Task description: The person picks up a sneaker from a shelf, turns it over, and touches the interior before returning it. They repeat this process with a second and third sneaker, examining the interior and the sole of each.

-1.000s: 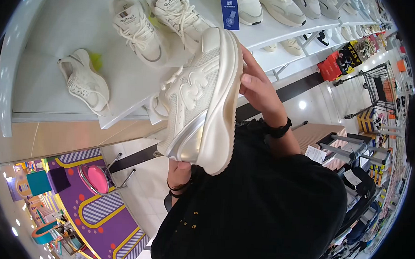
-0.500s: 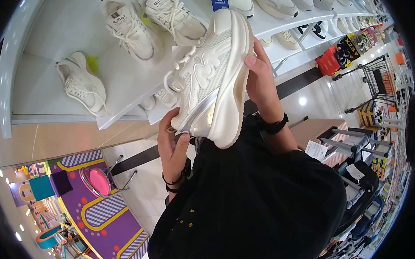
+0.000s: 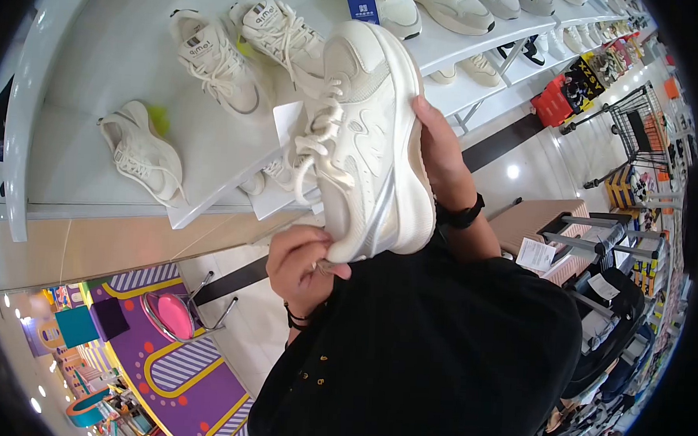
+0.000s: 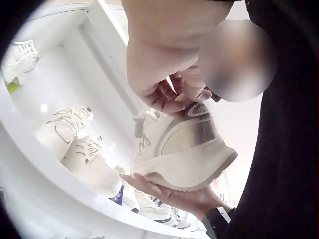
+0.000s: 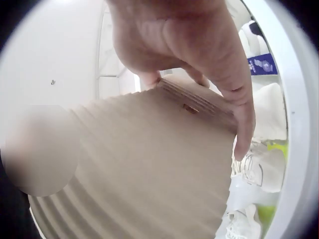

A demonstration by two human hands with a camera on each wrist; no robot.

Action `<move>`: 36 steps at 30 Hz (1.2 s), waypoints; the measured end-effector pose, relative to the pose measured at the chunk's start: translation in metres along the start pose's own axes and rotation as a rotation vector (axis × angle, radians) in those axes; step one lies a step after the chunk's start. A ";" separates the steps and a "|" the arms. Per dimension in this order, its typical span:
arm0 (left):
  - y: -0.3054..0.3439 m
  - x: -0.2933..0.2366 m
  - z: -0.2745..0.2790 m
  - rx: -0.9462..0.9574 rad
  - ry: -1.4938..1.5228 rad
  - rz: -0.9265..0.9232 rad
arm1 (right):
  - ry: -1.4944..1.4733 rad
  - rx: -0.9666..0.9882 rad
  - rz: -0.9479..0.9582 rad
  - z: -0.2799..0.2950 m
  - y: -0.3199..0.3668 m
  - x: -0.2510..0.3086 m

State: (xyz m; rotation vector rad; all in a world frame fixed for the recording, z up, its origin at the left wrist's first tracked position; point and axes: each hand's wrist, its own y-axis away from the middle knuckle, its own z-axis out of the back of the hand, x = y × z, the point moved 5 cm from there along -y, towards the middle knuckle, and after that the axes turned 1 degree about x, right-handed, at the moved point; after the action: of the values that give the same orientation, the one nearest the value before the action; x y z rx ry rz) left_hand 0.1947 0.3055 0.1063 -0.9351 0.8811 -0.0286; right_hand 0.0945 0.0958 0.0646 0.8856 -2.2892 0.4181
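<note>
A chunky white sneaker (image 3: 368,141) is held up before the shelf, toe upward, its laces and side facing the head camera. The left hand (image 3: 300,266) pinches its heel end between thumb and curled fingers; in the left wrist view that hand (image 4: 167,64) is at the heel, above the silvery panel. The right hand (image 3: 443,156) grips the shoe from the sole side near the forefoot. In the right wrist view the right hand (image 5: 189,50) spans the ridged beige sole (image 5: 144,149), fingers bent over its edges.
Several white sneakers stand on the white shelf (image 3: 64,151), with a blue tag (image 3: 363,8) at the top. A pink chair (image 3: 175,317) is at lower left; a pinkish suitcase (image 3: 535,226) and a shopping cart (image 3: 637,129) are at the right.
The shoe has turned so that its laces and opening show more. The left hand, lower and mostly hidden at first, rose to the heel and now pinches it; the right hand stays on the sole side.
</note>
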 end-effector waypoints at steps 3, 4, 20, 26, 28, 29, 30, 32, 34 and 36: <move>-0.011 -0.016 -0.005 0.036 -0.015 -0.157 | -0.191 0.015 -0.037 -0.005 0.000 -0.010; -0.013 -0.021 -0.011 0.116 0.001 -0.212 | -0.299 0.043 -0.056 -0.007 0.000 -0.014; -0.014 -0.005 -0.025 0.350 -0.124 -0.211 | -0.462 0.076 -0.045 -0.004 -0.005 -0.023; -0.013 0.008 -0.027 0.234 -0.168 -0.060 | -0.486 0.022 -0.085 0.002 -0.005 -0.036; -0.015 0.009 -0.026 0.293 -0.164 0.054 | -0.491 0.014 -0.093 0.004 -0.006 -0.040; -0.014 0.013 -0.028 0.353 -0.158 0.168 | -0.496 0.008 -0.099 0.004 -0.006 -0.042; -0.014 0.016 -0.030 0.353 -0.158 0.169 | -0.496 0.006 -0.100 0.002 -0.006 -0.042; -0.011 0.025 -0.042 0.459 -0.105 0.239 | -0.520 0.016 -0.090 -0.005 -0.005 -0.038; -0.008 0.025 -0.044 0.494 -0.072 0.263 | -0.443 -0.004 -0.073 -0.017 -0.001 -0.028; 0.002 0.031 -0.047 0.653 -0.148 0.290 | -0.429 0.007 -0.052 -0.021 0.001 -0.026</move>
State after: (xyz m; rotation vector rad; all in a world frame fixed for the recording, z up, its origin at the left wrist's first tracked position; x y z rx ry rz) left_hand 0.1831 0.2629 0.0722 -0.1937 0.7886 0.0025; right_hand 0.1182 0.1194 0.0627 1.1228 -2.6426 0.2286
